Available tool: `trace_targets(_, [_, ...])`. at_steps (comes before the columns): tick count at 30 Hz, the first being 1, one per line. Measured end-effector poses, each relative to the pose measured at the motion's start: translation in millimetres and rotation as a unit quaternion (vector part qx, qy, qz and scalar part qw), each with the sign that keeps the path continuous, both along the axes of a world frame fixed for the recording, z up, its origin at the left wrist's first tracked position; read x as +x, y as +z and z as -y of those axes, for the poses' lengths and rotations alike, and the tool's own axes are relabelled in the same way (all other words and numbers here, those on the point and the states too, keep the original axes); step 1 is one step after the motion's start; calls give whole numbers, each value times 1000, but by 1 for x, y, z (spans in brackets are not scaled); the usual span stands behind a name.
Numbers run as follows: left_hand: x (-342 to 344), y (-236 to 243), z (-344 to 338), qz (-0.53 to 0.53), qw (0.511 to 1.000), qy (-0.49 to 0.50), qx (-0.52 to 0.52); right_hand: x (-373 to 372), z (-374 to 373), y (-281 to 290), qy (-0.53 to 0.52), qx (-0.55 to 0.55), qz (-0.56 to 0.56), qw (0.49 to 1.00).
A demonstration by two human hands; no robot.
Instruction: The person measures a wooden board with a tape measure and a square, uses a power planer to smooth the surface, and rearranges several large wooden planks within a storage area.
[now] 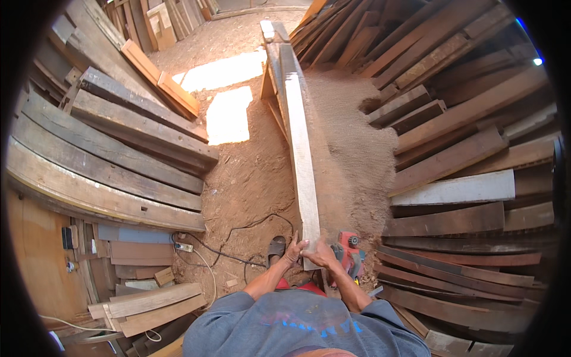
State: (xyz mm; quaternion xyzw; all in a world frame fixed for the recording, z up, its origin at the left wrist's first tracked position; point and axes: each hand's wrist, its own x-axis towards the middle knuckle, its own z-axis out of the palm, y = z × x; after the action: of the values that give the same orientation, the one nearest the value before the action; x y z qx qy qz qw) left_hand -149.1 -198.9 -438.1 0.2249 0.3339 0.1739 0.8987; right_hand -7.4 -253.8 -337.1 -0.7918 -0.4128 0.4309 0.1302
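Observation:
A long pale plank (300, 149) runs away from me, resting on a wooden trestle (275, 77) at its far part. My left hand (294, 250) grips the plank's near end on its left side. Closed on the same end from the right is my right hand (322, 256). A red electric planer (350, 250) lies on the ground just right of my right hand. My sandalled foot (276, 247) stands left of the plank's near end.
Stacks of dark boards (119, 149) lie on the left, and more boards (470, 154) pile up on the right. A heap of sawdust (357, 149) lies right of the plank. A power strip (183, 246) with a black cable (250, 226) is on the dirt floor.

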Motion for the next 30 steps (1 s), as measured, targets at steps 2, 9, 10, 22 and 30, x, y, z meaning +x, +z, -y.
trace_targets(2, [-3, 1, -3, 52, 998, 26, 0, 14, 0, 34, -5, 95, -80, 992])
trace_targets(9, [5, 236, -28, 223, 964, 145, -20, 55, 38, 119, -216, 246, -10, 945])
trace_targets(10, [9, 266, -37, 253, 955, 156, 4, 58, 42, 121, -219, 250, 38, 942])
trace_targets(22, [58, 434, -122, 425, 900, 94, 16, 57, 137, -4, -190, 170, 90, 963])
trace_targets(30, [74, 457, -119, 358, 926, 118, 1, 62, 150, -34, -233, 164, 97, 954])
